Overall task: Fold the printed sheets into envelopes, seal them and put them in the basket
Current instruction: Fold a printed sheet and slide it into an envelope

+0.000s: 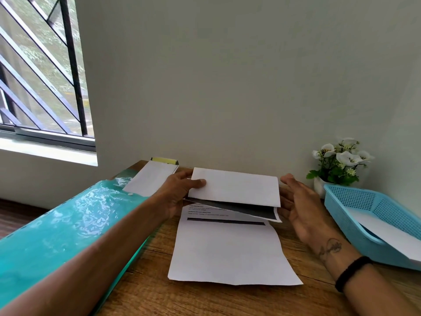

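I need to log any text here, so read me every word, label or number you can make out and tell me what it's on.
Printed sheet: a few lines of small print and bold headings near the fold, too blurred to read.
Tattoo on the right wrist: a design, no letters legible.
Blue basket, teal folder, envelopes: no text visible.

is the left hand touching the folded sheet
Touching: the head view shows the left hand with its thumb pressed on the folded sheet.

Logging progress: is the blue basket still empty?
No. The blue basket already holds white paper lying inside it; sealed or not, cannot tell.
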